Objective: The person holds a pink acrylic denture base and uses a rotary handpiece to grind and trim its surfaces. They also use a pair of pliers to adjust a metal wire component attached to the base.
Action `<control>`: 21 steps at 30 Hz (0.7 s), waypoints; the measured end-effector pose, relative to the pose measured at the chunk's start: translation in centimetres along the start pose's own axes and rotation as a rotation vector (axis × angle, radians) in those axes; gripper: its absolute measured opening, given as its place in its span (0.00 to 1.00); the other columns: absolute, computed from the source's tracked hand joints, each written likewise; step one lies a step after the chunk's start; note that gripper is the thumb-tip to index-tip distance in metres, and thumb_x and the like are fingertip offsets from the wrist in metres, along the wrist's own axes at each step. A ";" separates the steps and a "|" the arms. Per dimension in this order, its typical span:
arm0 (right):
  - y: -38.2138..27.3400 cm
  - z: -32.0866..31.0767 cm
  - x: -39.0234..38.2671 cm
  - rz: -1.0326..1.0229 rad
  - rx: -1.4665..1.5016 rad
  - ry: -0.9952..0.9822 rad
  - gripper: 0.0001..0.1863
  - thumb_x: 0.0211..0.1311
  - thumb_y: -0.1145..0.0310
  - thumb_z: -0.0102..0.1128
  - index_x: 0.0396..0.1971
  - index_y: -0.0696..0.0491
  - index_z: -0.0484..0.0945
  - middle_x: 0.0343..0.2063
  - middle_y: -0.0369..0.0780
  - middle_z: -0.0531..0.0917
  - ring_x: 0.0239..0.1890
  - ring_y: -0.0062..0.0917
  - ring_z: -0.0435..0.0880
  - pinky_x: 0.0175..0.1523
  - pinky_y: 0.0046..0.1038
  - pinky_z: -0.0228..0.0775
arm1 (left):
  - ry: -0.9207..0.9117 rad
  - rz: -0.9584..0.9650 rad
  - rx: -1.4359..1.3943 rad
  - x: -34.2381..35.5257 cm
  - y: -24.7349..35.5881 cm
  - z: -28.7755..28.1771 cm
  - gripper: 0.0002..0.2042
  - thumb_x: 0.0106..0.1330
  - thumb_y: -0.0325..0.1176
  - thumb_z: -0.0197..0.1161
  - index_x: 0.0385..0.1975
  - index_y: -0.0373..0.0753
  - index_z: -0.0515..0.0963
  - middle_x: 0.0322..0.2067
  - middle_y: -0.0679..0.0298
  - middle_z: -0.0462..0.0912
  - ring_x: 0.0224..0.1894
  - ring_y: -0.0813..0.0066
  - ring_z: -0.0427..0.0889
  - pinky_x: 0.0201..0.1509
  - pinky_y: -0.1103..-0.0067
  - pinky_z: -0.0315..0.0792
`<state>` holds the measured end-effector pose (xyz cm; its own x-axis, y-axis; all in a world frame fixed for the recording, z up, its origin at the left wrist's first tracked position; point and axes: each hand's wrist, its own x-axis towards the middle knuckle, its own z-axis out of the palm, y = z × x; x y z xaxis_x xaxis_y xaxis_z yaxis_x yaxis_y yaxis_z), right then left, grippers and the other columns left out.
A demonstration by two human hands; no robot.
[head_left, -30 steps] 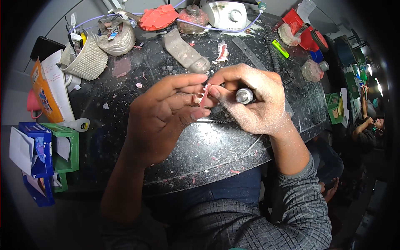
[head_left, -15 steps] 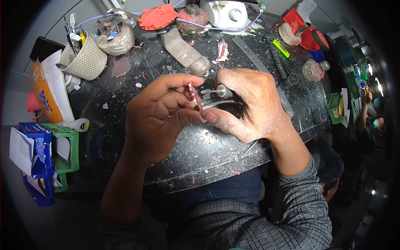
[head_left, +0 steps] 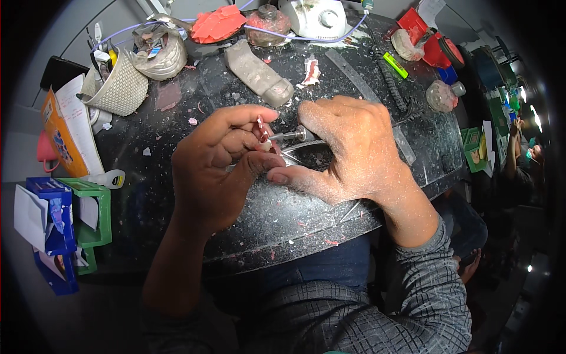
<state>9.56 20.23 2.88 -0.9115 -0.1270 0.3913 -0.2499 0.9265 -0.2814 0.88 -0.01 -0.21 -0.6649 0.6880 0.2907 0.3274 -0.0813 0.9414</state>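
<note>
Pinched between the fingertips and thumb of my left hand [head_left: 212, 162] is a small denture [head_left: 272, 148], pink with whitish teeth along one edge. My right hand [head_left: 362, 147], dusted with white powder, closes round a metal rotary handpiece [head_left: 302, 134]. The handpiece's tip points left and meets the denture, or comes very close to it. Its rear part is hidden under my right palm. My right thumb reaches across near my left thumb. Behind the hands, on the black dusty table [head_left: 247, 248], lies a grey elongated block [head_left: 259, 74].
At the back stand a white control box [head_left: 312, 20] with a knob, a glass jar [head_left: 267, 29] and red sheets [head_left: 218, 25]. A woven basket [head_left: 118, 88] of tools is at left. A clear ruler [head_left: 354, 75] and green-yellow strip [head_left: 395, 65] lie right. Blue and green trays [head_left: 94, 212] flank the table.
Both hands have shifted slightly left, and the denture is turned a little. The handpiece tip now lies against or very near the denture, and my right thumb has slid left. The view has shifted slightly.
</note>
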 end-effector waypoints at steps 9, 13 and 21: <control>-0.1 0.1 0.0 0.003 -0.017 0.002 0.35 0.49 0.31 0.71 0.23 0.54 0.78 0.17 0.41 0.81 0.22 0.39 0.83 0.27 0.40 0.73 | 0.048 -0.046 -0.142 -0.1 0.5 0.6 0.17 0.65 0.10 0.57 0.54 0.26 0.77 0.38 0.63 0.82 0.39 0.79 0.84 0.44 0.83 0.79; -0.1 0.0 0.0 0.000 -0.021 0.001 0.35 0.50 0.31 0.71 0.22 0.54 0.77 0.17 0.40 0.80 0.21 0.39 0.83 0.27 0.39 0.73 | 0.011 -0.037 -0.129 0.0 0.5 0.2 0.17 0.67 0.12 0.59 0.55 0.25 0.75 0.39 0.57 0.86 0.42 0.77 0.88 0.48 0.84 0.80; 0.0 0.2 0.0 -0.002 -0.025 0.000 0.35 0.51 0.31 0.70 0.21 0.54 0.77 0.17 0.40 0.80 0.20 0.38 0.83 0.26 0.39 0.73 | 0.084 -0.052 -0.123 0.1 1.0 0.8 0.16 0.66 0.11 0.54 0.52 0.27 0.79 0.38 0.60 0.84 0.38 0.79 0.85 0.45 0.82 0.79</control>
<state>9.53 20.12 2.68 -0.9111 -0.1288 0.3916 -0.2435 0.9347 -0.2591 1.69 0.52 0.57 -0.7340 0.6315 0.2499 0.2102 -0.1386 0.9678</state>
